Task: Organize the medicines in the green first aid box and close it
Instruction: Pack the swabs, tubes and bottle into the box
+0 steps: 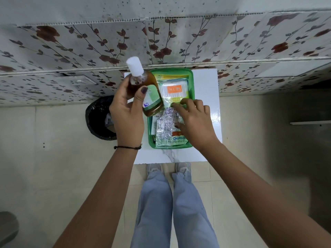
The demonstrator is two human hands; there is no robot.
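a plain domestic room is shown, most likely part of a home. the wall point(179, 42) is covered with pale panels printed with dark red roses and trailing vines, speckled with dark spots higher up. the floor point(53, 167) is laid in cream tiles. a small white table point(204, 83) is set against the wall, and a round bin lined with a black bag point(97, 119) is placed on the floor just beside it. no shop or office fittings are seen.
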